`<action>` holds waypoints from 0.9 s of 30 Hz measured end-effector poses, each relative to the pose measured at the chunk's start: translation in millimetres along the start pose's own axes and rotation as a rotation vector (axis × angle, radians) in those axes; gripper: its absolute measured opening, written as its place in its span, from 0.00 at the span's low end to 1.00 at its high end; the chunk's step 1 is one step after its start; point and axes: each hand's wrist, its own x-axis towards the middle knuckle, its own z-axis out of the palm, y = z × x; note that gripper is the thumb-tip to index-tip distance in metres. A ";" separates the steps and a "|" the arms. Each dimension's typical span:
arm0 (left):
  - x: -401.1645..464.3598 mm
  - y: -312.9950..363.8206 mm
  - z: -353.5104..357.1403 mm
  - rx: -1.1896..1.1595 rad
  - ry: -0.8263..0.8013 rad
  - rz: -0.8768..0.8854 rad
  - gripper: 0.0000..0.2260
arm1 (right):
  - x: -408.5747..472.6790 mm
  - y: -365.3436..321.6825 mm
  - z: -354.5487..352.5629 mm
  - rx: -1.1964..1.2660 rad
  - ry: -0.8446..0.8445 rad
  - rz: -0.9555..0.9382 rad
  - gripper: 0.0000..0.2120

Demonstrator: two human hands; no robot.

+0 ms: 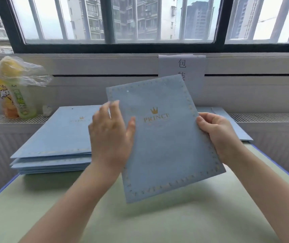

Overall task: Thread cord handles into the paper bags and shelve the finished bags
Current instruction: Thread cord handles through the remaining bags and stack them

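A flat blue paper bag point(163, 137) is held tilted above the bench point(35, 207), pinched at its right edge by the right hand point(215, 134) and steadied by the spread left hand point(110, 135), probably so the punched cord holes face up.

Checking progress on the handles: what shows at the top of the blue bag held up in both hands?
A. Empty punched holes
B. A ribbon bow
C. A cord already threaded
A: the held blue paper bag shows bare punched holes near its top edge, no cord.
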 end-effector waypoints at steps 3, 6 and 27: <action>15.9 -6.0 -13.6 -0.630 -0.046 -0.362 0.22 | -0.9 -2.7 -5.4 -0.043 -0.024 -0.025 0.09; 22.3 -9.1 -17.2 -1.125 -0.133 -0.638 0.14 | -1.5 -1.3 -5.7 -0.225 -0.022 -0.115 0.08; -24.1 18.0 26.3 -0.757 -0.472 -0.567 0.07 | -27.9 -18.3 40.2 -0.149 -0.135 -0.426 0.09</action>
